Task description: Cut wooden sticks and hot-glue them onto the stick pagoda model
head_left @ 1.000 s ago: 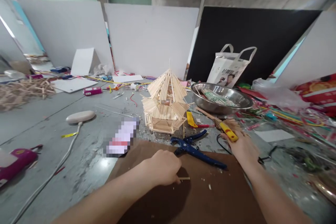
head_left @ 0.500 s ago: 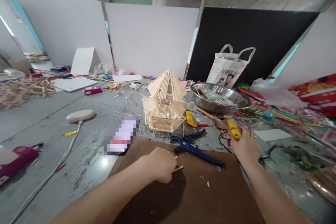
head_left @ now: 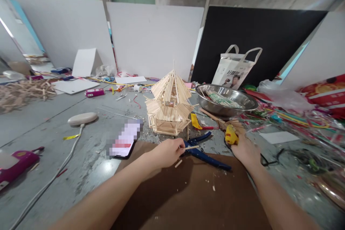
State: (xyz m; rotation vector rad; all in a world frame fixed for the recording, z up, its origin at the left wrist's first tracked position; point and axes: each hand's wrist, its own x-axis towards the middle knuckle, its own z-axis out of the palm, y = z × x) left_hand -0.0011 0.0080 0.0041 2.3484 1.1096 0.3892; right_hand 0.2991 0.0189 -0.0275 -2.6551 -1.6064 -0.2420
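A short wooden stick point(head_left: 192, 147) is pinched between the fingertips of my left hand point(head_left: 167, 152), over the brown board. Below those fingers, another short stick piece point(head_left: 178, 163) lies on the board. My right hand point(head_left: 246, 152) is closed around a yellow glue gun point(head_left: 231, 135), whose dark cord trails near the wrist. Between my hands rest blue-handled cutters point(head_left: 208, 156), partly hidden behind the left fingers. Just beyond stands a pavilion-like model point(head_left: 169, 104) made of wooden sticks, upright, with a pointed roof.
The brown board point(head_left: 205, 201) has small wood scraps on it. A phone point(head_left: 126, 138) lies left of the model. Behind right are a steel bowl point(head_left: 249, 107) holding packets and a white bag point(head_left: 229, 68). A power strip point(head_left: 83, 118) and loose sticks point(head_left: 27, 93) lie left.
My left hand has moved forward and slightly up, carrying the stick toward the cutters and model. My right hand has shifted left with the glue gun, which is now turned more inward.
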